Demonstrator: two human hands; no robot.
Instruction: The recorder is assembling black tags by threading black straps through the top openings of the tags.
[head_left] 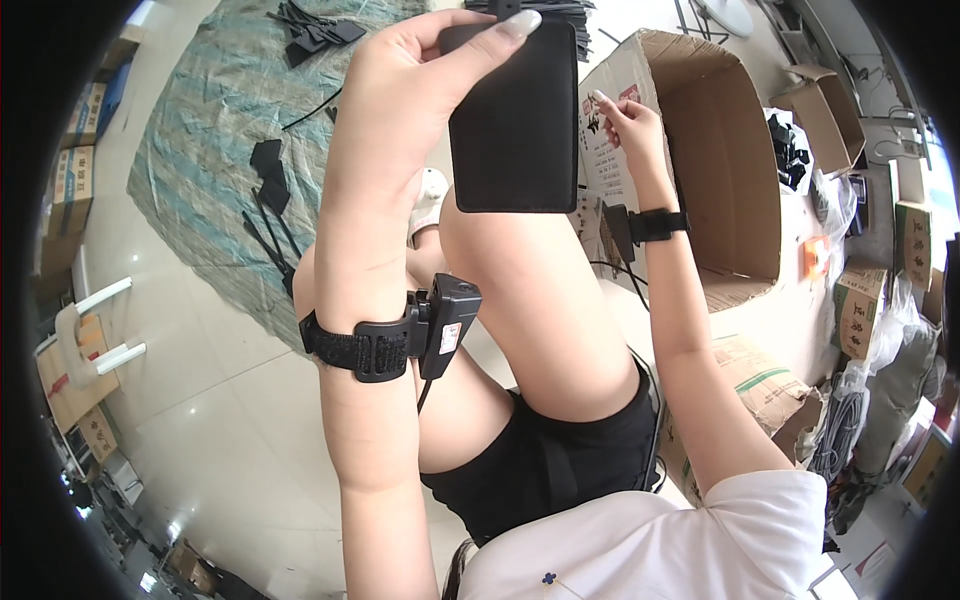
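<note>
My left hand (425,75) is raised at the top of the head view, its thumb pressed across the upper end of a black card holder (515,140). The holder is a flat, leather-like rectangle with stitched edges and rounded corners, hanging upright above my knee. A narrow black tab shows at its top; the fingers behind it are partly hidden. My right hand (637,130) is off to the right, in front of the side of a large open cardboard box (715,150). Its fingers are loosely bent and apart, and I see nothing in them.
A crumpled green-grey sheet (210,150) covers the floor ahead on the left, with black flat pieces (268,175) and straps on it. More black pieces (315,35) are piled farther off. Cartons (860,310) and plastic bags stand at right. Cabled devices (450,320) are strapped to both forearms.
</note>
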